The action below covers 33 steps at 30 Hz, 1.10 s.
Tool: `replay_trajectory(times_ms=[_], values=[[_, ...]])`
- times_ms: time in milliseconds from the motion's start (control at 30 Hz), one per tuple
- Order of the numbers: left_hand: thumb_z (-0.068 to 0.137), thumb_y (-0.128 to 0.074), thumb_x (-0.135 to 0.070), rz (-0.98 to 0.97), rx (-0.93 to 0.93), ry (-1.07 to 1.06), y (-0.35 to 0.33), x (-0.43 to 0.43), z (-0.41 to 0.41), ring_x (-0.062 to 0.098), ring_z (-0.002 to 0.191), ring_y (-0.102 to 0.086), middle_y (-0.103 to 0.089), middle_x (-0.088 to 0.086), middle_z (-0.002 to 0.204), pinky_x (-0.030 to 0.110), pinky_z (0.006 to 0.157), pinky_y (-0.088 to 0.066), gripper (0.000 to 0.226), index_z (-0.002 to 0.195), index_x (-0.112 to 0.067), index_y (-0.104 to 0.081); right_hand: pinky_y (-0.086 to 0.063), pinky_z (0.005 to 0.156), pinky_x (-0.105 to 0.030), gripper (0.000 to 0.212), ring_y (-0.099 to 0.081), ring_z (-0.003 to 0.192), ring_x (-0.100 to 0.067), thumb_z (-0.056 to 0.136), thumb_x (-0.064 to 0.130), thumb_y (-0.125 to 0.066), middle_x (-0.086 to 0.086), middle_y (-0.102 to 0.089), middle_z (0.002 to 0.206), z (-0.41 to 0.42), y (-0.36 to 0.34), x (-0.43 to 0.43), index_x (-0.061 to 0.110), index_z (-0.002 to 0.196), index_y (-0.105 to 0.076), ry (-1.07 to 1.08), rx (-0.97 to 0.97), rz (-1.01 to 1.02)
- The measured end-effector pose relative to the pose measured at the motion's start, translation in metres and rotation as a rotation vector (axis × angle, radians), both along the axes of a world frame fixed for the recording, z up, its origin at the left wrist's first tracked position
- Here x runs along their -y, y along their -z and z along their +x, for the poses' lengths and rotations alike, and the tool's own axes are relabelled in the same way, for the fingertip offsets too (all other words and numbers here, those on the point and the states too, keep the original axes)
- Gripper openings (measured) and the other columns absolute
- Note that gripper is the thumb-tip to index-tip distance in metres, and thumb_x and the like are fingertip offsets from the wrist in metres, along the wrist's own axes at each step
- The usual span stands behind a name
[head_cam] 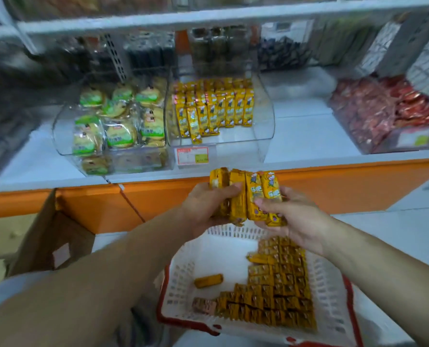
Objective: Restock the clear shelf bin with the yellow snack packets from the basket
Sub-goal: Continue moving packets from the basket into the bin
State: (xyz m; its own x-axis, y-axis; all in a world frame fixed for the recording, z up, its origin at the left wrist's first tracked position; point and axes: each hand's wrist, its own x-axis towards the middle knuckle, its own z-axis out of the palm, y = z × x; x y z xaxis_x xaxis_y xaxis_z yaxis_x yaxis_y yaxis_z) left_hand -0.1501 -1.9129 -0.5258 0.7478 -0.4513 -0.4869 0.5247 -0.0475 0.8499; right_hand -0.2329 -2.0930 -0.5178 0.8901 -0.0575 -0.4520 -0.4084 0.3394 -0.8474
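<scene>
Forearms are stretched over the white basket [181,284], where yellow packets [283,291] are stacked along its right side. A bundle of upright packets [252,194] is grasped between the left hand [203,209] and right hand [293,219], in front of the partly filled clear bin [261,116].

This is a shop, by the look of it a small grocery or snack store. White display shelves [308,141] with an orange front strip [333,186] carry clear containers side by side, each filled with one kind of wrapped goods. There is a clear bin [264,121] of yellow snack packets [216,108], another of green-labelled cakes [118,113] and a third of red packets [373,108]. A printed price label [193,155] sits on the middle bin's front. A white basket [183,274] and a cardboard box [45,234] lie below the shelf.
</scene>
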Motion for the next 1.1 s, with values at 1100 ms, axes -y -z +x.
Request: replay_trajectory(times_ms=[1100], values=[[0.080, -0.086, -0.032, -0.001, 0.290, -0.192, -0.057, 0.020, 0.011, 0.031, 0.084, -0.078, -0.079, 0.007, 0.099, 0.051, 0.072, -0.064, 0.046, 0.117, -0.013, -0.067, -0.058, 0.085, -0.044, 0.049, -0.072, 0.097, -0.036, 0.068, 0.007, -0.076, -0.023, -0.072, 0.109, 0.033, -0.045, -0.021, 0.005, 0.116, -0.068, 0.125, 0.254, 0.095]])
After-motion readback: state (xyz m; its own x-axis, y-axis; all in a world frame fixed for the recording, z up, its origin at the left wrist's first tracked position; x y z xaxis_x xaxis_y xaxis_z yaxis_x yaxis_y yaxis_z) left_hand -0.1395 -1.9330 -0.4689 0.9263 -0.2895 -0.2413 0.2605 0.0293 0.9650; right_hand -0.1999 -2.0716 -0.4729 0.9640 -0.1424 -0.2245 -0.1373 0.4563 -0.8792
